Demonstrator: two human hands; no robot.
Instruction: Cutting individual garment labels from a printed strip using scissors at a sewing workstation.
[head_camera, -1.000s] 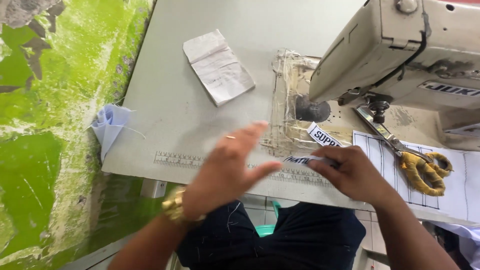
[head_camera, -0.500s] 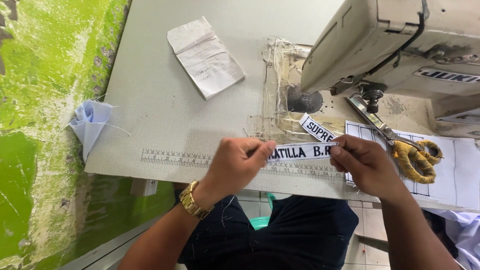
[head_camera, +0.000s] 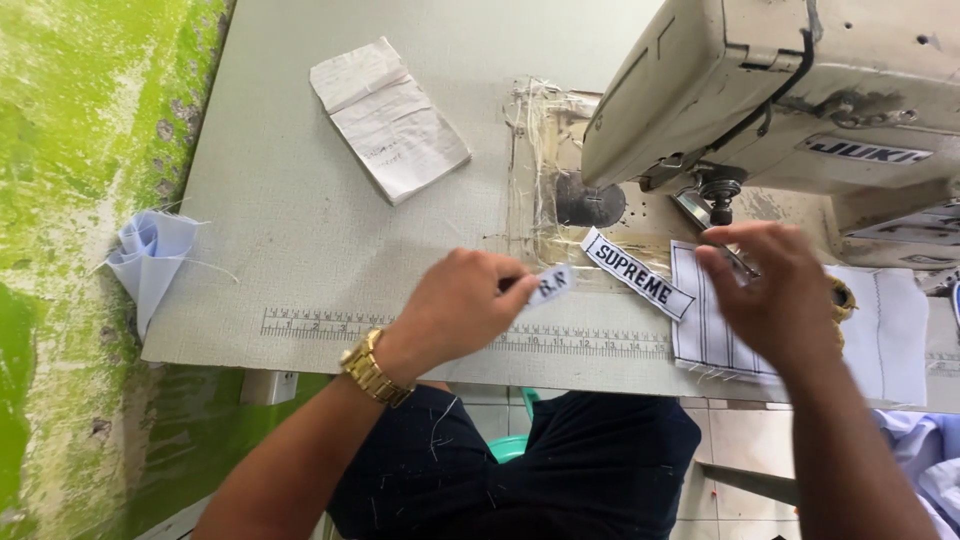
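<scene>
Hands first: the left hand (head_camera: 460, 310) pinches a small white fabric label strip (head_camera: 551, 284) between fingertips and thumb, holding it just above the desk edge, while the right hand (head_camera: 775, 295) hovers unclenched and grasping nothing over a white lined sheet (head_camera: 705, 330), its fingers spread close under the needle area.

Biggest in view, the cream sewing machine (head_camera: 790, 90) fills the upper right, its presser foot (head_camera: 720, 192) just beyond the right fingertips. Pale grey, the desk (head_camera: 300, 230) carries a printed ruler scale (head_camera: 320, 324) along its near edge. A folded paper slip (head_camera: 390, 120) lies well apart at the upper left, and a scrap of light blue cloth (head_camera: 150, 255) hangs off the left edge. A second printed label (head_camera: 638, 274) lies tilted on the desk between the hands, just beside the lined sheet. A gold wristwatch (head_camera: 372, 366) sits on the left wrist.

Risk, as I judge it: the right fingers are near the needle and could be caught if the machine runs. The pinched strip is small and held over the edge, so a loose grip could drop it to the floor.
</scene>
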